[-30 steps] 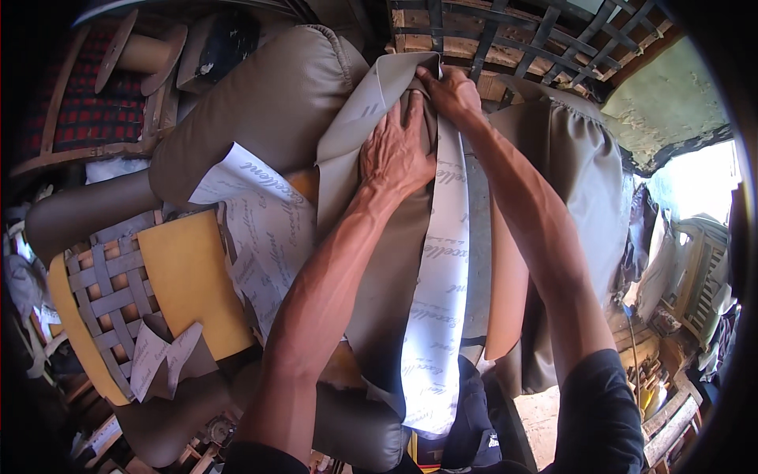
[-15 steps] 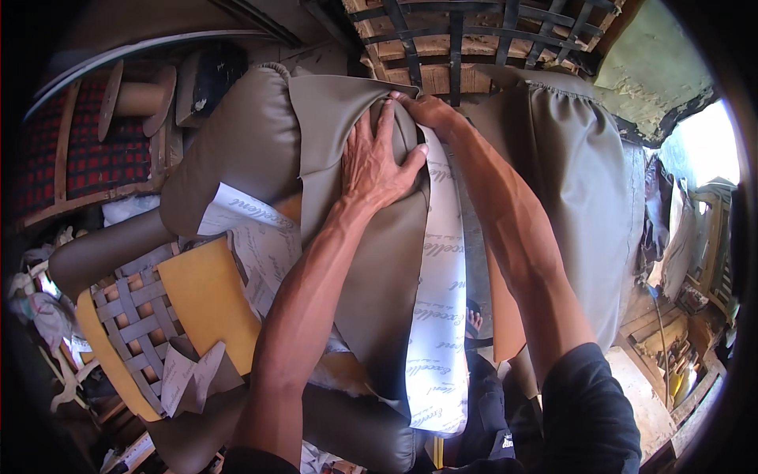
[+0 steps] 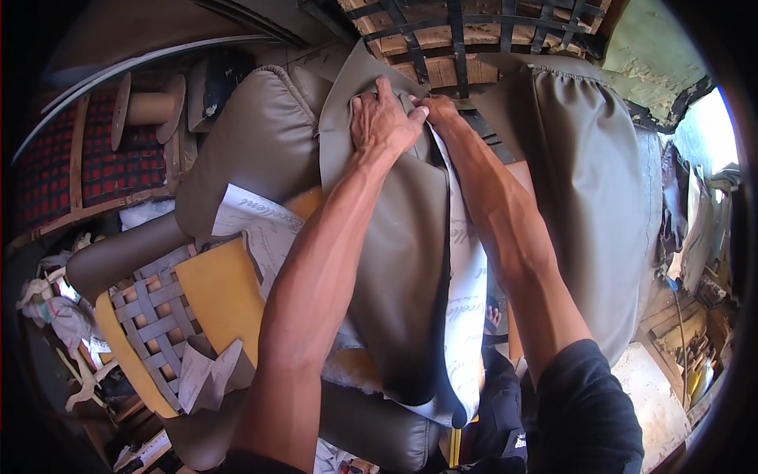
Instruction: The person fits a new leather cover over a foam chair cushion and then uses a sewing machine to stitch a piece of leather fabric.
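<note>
My left hand [image 3: 385, 118] lies on a brown leather piece [image 3: 399, 229], its fingers bent and gripping a fold near the top, thumb toward the right. Just right of it, my right hand [image 3: 430, 110] has its fingers closed on the same piece's folded edge. The piece's white printed backing [image 3: 462, 292] shows along its right side. A plump brown leather cushion [image 3: 237, 150] lies left of my hands. More brown leather with a gathered top [image 3: 584, 182] drapes to the right.
A yellow-edged seat with woven grey webbing [image 3: 146, 324] is at lower left, a wooden spool [image 3: 150, 110] upper left. A wooden frame with black straps [image 3: 482, 31] stands at the top. Tools [image 3: 695, 355] lie at lower right, and someone's toes show under the leather.
The leather's top flap has been raised and folded differently. My left hand's fingers went from spread flat to bent on it. My right hand stays at the edge, moved slightly right.
</note>
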Demonstrator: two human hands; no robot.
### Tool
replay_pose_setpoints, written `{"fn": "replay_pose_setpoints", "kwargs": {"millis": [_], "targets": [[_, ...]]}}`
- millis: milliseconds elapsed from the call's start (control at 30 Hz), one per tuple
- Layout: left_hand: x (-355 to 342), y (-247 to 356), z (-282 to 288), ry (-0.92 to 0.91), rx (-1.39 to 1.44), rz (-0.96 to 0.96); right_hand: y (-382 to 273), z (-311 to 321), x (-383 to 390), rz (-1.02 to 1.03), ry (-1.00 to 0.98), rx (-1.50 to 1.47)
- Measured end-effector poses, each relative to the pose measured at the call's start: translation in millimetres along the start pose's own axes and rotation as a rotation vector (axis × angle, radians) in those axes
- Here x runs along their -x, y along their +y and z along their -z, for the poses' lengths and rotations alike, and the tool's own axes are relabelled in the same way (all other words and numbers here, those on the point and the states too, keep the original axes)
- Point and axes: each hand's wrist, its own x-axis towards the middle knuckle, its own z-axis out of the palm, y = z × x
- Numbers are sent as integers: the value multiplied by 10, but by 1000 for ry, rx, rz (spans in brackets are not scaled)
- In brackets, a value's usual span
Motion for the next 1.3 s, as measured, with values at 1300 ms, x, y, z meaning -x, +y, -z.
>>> {"fn": "replay_pose_setpoints", "kwargs": {"millis": [1300], "targets": [[2225, -216, -588, 188, -151, -530, 1613, 324, 4650, 188, 83, 341]]}}
